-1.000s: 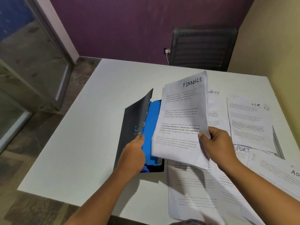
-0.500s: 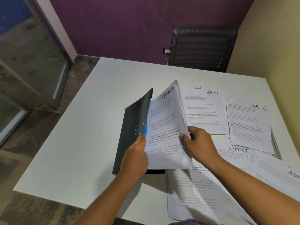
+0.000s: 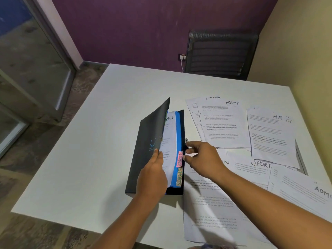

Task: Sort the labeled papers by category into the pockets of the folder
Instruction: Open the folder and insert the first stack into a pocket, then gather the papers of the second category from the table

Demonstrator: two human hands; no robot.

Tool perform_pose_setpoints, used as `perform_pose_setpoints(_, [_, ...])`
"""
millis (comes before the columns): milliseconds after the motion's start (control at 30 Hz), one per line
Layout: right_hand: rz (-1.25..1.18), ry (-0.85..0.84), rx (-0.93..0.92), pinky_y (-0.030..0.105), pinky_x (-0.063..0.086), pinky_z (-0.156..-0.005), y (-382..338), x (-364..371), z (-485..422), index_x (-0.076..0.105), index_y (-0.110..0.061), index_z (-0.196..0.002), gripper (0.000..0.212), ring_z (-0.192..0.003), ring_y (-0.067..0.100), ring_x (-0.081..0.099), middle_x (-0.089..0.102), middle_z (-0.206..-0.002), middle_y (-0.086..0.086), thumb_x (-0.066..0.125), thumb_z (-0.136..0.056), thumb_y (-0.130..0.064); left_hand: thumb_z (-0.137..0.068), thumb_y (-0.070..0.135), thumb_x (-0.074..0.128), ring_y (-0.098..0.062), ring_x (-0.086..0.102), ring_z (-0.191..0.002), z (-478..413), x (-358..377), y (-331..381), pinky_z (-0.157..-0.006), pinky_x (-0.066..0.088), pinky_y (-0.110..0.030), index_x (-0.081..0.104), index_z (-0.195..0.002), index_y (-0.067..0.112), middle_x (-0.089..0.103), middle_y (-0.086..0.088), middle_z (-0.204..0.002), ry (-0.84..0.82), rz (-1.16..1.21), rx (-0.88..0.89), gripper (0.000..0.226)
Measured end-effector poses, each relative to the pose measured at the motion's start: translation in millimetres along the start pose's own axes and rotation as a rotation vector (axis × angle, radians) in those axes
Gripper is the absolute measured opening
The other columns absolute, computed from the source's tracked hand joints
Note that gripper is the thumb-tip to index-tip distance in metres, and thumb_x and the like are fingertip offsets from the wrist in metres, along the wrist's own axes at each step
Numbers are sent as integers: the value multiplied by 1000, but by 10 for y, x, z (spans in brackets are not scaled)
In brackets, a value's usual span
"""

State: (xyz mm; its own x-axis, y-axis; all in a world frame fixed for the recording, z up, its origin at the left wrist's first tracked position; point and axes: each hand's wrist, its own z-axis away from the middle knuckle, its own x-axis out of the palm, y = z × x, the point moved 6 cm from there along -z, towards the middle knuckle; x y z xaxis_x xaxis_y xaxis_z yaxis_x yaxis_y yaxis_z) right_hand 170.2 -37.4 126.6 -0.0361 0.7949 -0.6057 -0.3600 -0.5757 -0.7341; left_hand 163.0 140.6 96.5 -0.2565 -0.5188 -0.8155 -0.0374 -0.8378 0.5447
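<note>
A black folder (image 3: 145, 141) lies half open on the white table (image 3: 89, 159). My left hand (image 3: 152, 174) grips the edge of its raised front cover. Inside, the white sheet marked FINANCE (image 3: 168, 139) lies on blue dividers (image 3: 177, 133) that carry a pink FINANCE tab (image 3: 179, 159) and a green SPORTS tab (image 3: 179, 176). My right hand (image 3: 201, 159) hovers just right of the folder's edge, fingers loosely spread and holding nothing. Loose sheets lie to the right: two marked HR (image 3: 221, 123) (image 3: 269, 135), one SPORT (image 3: 255, 169), one ADMIN (image 3: 309, 194).
More sheets (image 3: 210, 212) lie face-up but upside-down near the table's front edge, under my right forearm. A black mesh chair (image 3: 221, 54) stands behind the table's far edge. A yellow wall runs along the right, and a glass door (image 3: 27, 69) is at the left.
The FINANCE sheet went from upright in my right hand into the folder. My right hand let it go and drew back to the right. The blue dividers' tabs now show.
</note>
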Motion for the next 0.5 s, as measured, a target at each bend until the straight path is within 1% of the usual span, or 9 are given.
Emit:
perform_pose_setpoints(33, [12, 5, -11, 31, 56, -74, -8, 2, 18, 65, -32, -107, 28, -70, 4, 62, 70, -85, -14, 72, -83, -18, -96, 9, 54, -21, 50, -131, 0, 10, 3, -94, 55, -34, 29, -152, 15, 23, 4, -162, -4, -3, 3, 62])
perform_pose_setpoints(100, [38, 5, -21, 22, 48, -67, 29, -3, 49, 63, -35, -95, 18, -70, -2, 61, 71, -82, -15, 71, -84, -24, -95, 11, 56, -22, 52, -129, -1, 24, -1, -92, 55, -34, 30, -152, 15, 23, 5, -162, -4, -19, 8, 63])
perform_pose_setpoints(167, [26, -8, -9, 20, 44, -65, 124, -31, 95, 66, -32, -94, 12, -70, 0, 62, 72, -83, -13, 71, -85, -26, -96, 15, 56, -21, 54, -126, -1, 51, 8, -89, 56, -32, 28, -153, 17, 23, 5, -162, -4, -51, 19, 63])
perform_pose_setpoints(267, [-14, -40, 17, 17, 45, -66, 331, -114, 214, 70, -26, -97, 13, -66, 5, 63, 72, -87, -10, 73, -85, -26, -97, 25, 55, -15, 54, -123, -6, 157, 45, -76, 53, -21, 20, -154, 20, 16, 7, -164, -50, -86, 1, 67])
perform_pose_setpoints(300, [-18, -46, 27, 16, 45, -66, 425, -156, 264, 71, -25, -98, 13, -65, 5, 63, 73, -88, -10, 74, -85, -26, -97, 30, 55, -16, 54, -123, -10, 210, 64, -75, 51, -21, 17, -155, 20, 13, 6, -164, -68, -107, -6, 69])
perform_pose_setpoints(333, [-15, -51, 39, 15, 45, -66, 528, -206, 319, 71, -26, -98, 13, -65, 5, 64, 73, -89, -9, 74, -86, -26, -96, 34, 55, -18, 52, -126, -19, 274, 77, -79, 52, -22, 15, -155, 20, 11, 4, -165, -80, -136, -5, 73])
perform_pose_setpoints(367, [-9, -52, 55, 15, 45, -66, 636, -266, 379, 71, -27, -97, 12, -68, 6, 67, 73, -89, -9, 74, -86, -26, -95, 39, 56, -21, 48, -132, -32, 342, 83, -87, 52, -25, 14, -155, 19, 10, 2, -165, -90, -157, -6, 76])
perform_pose_setpoints(433, [-1, -43, 102, 17, 47, -68, 892, -402, 498, 71, -28, -96, 10, -75, 8, 71, 73, -89, -10, 74, -86, -24, -92, 46, 58, -28, 33, -144, -61, 512, 72, -100, 50, -34, 14, -155, 19, 7, -1, -165, -133, -160, -39, 81])
perform_pose_setpoints(500, [4, -22, 158, 20, 49, -70, 1168, -550, 624, 71, -28, -95, 10, -79, 10, 72, 74, -91, -9, 74, -87, -23, -91, 48, 59, -35, 18, -149, -76, 689, 52, -108, 45, -43, 15, -155, 18, 3, -4, -165, -186, -156, -100, 83])
